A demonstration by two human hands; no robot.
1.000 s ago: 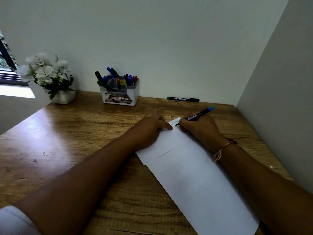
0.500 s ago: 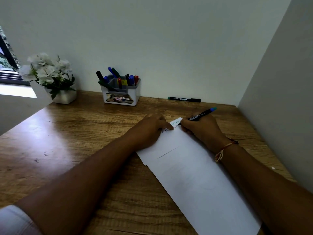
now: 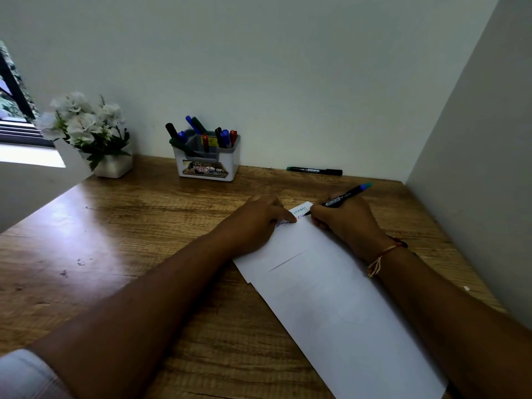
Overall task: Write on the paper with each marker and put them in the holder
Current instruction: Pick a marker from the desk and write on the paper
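While left hand (image 3: 259, 223) presses paper (image 3: 331, 298) with open fingers, right hand (image 3: 347, 224) grips marker (image 3: 342, 198): axis slanted, tip low-left, blue end up-right.

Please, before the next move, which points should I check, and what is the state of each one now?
1. Right hand grips the marker, tip on the paper: ok.
2. Left hand presses the paper flat: ok.
3. This marker's line is finished: cannot tell.
4. Holder stands upright: ok.
5. Holder has room for one more: cannot tell.
6. Spare marker by the wall is in the holder: not ok.
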